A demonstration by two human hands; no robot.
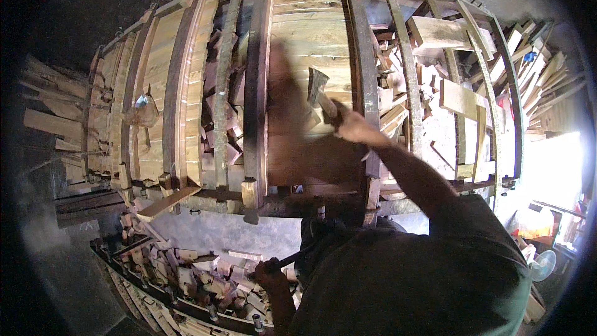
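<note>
My right hand (357, 129) is closed round the short handle of a hatchet (318, 84). The hatchet's head points away from me, over a panel of pale planks (311, 31) between two dark clamp beams. Whether the blade touches the panel, I cannot tell. Low in the view, close to my body, my left hand (268, 275) grips a dark bar (290, 259), whose far end is hidden against my clothes. Below and around that hand lie many offcuts of wood. A dark shadow (286, 93) falls across the panel left of the hatchet.
A long clamping rack (255, 74) with several crossbeams spans the view. Loose boards (463, 96) rest across its right part, and scrap wood shows through the gaps. More planks (544, 81) are stacked far right. A small fan (542, 266) and a clear plastic bag (144, 111) are visible.
</note>
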